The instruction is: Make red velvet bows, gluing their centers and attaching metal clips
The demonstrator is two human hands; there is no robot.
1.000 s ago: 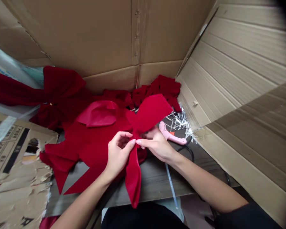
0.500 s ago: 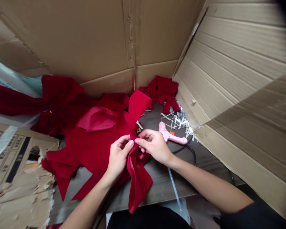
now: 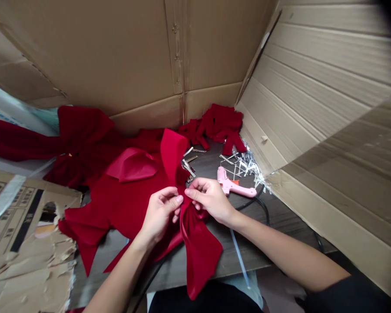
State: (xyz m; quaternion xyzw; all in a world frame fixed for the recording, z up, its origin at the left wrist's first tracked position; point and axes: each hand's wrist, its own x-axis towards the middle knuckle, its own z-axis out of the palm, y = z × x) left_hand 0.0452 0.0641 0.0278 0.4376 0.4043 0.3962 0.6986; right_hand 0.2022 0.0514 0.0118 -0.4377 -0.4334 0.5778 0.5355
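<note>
Both my hands pinch the gathered middle of a red velvet ribbon piece (image 3: 198, 248). My left hand (image 3: 159, 213) grips it from the left with thumb and fingers closed. My right hand (image 3: 208, 200) grips it from the right. One end of the ribbon stands up behind my fingers; the other hangs down over the table's front edge. Just left of my hands lies a heap of red velvet cut pieces (image 3: 117, 195). A pink glue gun (image 3: 233, 184) rests on the dark table just right of my right hand.
Cardboard walls (image 3: 124, 56) close in the back and right. A finished red bow (image 3: 74, 139) lies at the left, small red pieces (image 3: 218, 126) at the back, silver wire ties (image 3: 244, 163) by the glue gun. Torn cardboard (image 3: 26, 243) sits at the lower left. A black cord (image 3: 263, 208) crosses the table.
The ribbon's upper end has swung from the right to stand upright and narrower. Its lower tail has spread wider. My hands have stayed pinched at its middle.
</note>
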